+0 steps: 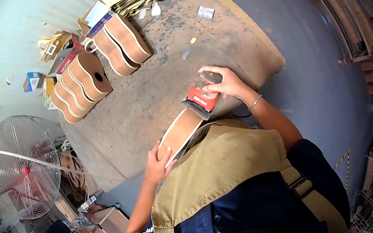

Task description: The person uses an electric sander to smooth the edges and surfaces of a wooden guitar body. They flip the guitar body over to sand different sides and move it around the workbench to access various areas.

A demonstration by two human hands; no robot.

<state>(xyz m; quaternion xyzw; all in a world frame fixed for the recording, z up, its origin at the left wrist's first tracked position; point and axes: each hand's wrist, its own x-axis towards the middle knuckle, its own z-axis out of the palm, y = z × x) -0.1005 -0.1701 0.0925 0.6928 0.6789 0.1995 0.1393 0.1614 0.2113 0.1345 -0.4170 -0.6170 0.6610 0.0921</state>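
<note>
Right hand fingers are wrapping tight around the top of a red sander, pressing it onto the far end of a guitar body standing on edge on the dusty workbench. Left hand is gripping the near end of that body, fingers curling round its side. Further back, more guitar bodies are leaning in rows, and a scraper is lying near them. A big fan is sitting off to the left.
</note>
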